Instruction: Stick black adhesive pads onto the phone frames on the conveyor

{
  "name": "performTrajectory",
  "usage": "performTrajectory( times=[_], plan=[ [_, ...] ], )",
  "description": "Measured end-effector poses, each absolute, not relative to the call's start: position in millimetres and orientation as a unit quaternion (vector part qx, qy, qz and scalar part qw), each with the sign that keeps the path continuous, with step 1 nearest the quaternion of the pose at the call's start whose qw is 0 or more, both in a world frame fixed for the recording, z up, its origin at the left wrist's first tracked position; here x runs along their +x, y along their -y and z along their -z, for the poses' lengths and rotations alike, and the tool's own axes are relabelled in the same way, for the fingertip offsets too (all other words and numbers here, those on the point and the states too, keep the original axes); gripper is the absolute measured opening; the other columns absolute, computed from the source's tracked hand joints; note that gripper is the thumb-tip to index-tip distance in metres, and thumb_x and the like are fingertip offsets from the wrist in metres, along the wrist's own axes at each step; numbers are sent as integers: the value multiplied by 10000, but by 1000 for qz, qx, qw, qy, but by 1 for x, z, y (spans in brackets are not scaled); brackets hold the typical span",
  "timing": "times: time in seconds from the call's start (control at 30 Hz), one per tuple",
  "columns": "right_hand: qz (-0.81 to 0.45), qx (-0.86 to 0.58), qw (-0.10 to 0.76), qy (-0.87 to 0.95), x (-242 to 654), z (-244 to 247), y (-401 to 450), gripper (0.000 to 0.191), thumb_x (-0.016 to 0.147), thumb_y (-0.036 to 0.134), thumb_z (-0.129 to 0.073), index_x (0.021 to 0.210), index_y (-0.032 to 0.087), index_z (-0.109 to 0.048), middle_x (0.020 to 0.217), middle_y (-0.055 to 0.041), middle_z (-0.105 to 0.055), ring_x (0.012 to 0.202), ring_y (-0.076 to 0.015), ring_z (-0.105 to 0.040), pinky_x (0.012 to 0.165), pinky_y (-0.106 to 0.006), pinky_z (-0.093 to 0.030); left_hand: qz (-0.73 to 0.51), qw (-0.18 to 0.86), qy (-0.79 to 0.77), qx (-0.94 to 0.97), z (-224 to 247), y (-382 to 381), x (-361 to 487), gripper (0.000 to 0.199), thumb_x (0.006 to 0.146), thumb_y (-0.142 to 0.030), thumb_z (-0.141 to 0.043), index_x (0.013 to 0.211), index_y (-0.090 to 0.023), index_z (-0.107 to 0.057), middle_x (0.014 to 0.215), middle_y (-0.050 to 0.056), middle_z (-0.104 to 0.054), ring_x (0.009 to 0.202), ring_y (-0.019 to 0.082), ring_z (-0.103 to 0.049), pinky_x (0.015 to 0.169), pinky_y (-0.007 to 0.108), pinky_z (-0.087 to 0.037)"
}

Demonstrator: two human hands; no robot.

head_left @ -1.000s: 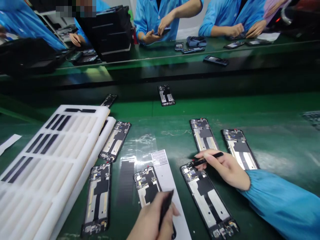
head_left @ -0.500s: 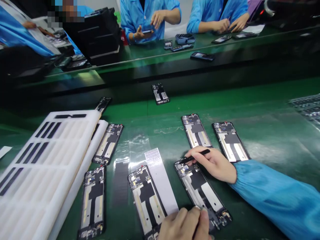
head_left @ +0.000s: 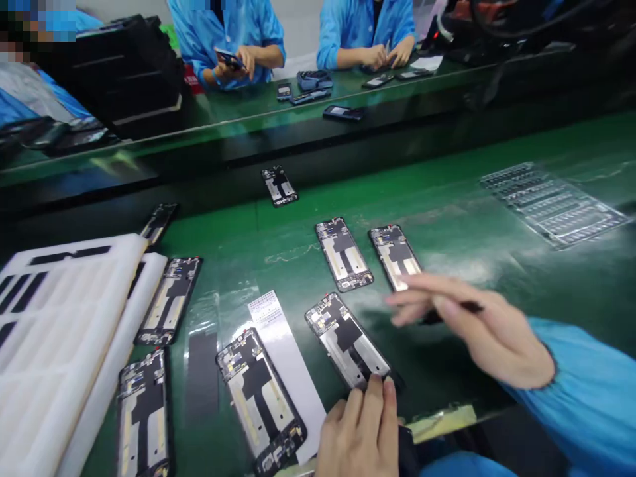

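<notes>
An opened phone (head_left: 346,334) lies tilted on the green bench in front of me, its dark flex strip and circuit parts showing. My left hand (head_left: 358,427) grips its lower end with the fingertips, covering that end. To the right, my right hand (head_left: 477,324) is raised over the bench, slightly blurred, fingers stretched toward another opened phone (head_left: 396,255). A slim black tool (head_left: 472,306) is tucked in that hand; its exact kind is unclear. Left of the held phone are a white strip sheet (head_left: 285,351) with small printed dots and a further opened phone (head_left: 261,397).
White foam trays (head_left: 99,291) with black strips stand at left, beside more opened phones (head_left: 171,298). A clear sheet of small parts (head_left: 551,202) lies at right. Across a raised ledge (head_left: 238,129), people in blue coats handle phones. The bench's near edge carries yellow tape (head_left: 442,424).
My right hand has lifted off the phone's upper end and moved right, fingers straightening. My left hand stays at its lower end. The view has shifted right.
</notes>
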State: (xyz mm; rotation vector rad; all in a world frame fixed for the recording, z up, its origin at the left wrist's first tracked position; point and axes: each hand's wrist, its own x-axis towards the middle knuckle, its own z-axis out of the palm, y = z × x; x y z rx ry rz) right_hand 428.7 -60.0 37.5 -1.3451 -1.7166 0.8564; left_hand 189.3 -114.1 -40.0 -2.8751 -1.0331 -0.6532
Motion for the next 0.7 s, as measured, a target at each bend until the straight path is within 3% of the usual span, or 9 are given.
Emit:
performTrajectory(
  times=[0.17, 0.3, 0.43, 0.53, 0.63, 0.7],
  plan=[
    [-274, -509, 169, 799, 434, -7, 119, 562, 928, 90, -387, 1462, 240, -480, 1013, -54, -762, 802, -209, -749, 674, -324, -583, 153, 25, 283, -947, 41, 108, 189, 352, 864, -107, -554, 1195, -88, -674, 1181, 110, -739, 762, 215, -697, 539, 296, -562],
    [-157, -487, 76, 856, 419, 13, 145, 738, 796, 24, -412, 1525, 118, -351, 813, -14, -705, 554, -194, -675, 454, -319, -501, 99, 24, 278, -955, 31, 104, 191, 364, 891, -121, -478, 1204, -103, -663, 1219, 129, -720, 752, 216, -713, 495, 293, -574],
    [30, -512, 26, 858, 395, 29, 166, 682, 696, 6, -462, 1377, 19, -510, 674, -19, -629, 435, -207, -596, 344, -327, -403, 46, -46, 302, -951, 18, 99, 189, 443, 842, -82, -490, 1252, -154, -642, 1345, 160, -649, 834, 215, -735, 568, 299, -616],
    [146, -503, -56, 850, 382, 26, 170, 611, 639, 22, -527, 1237, 6, -653, 551, -39, -578, 392, -220, -545, 346, -320, -365, 36, -81, 345, -934, 16, 96, 190, 674, 730, -23, -560, 1375, -218, -566, 1472, 157, -549, 885, 223, -745, 614, 317, -637],
    [124, -453, -63, 881, 382, 9, 148, 491, 636, 74, -566, 1098, 24, -728, 474, -53, -563, 347, -203, -505, 364, -320, -296, -12, -26, 390, -920, 13, 94, 192, 881, 640, 28, -604, 1462, -260, -479, 1576, 118, -405, 550, 169, -701, 390, 321, -579],
    [30, -452, -29, 891, 383, -2, 125, 320, 750, 123, -547, 1024, 106, -713, 534, -48, -622, 382, -196, -557, 403, -321, -298, -15, 14, 396, -918, 6, 96, 188, 879, 633, 22, -619, 1468, -214, -474, 1585, 115, -359, 384, 121, -593, 296, 324, -510]
  ],
)
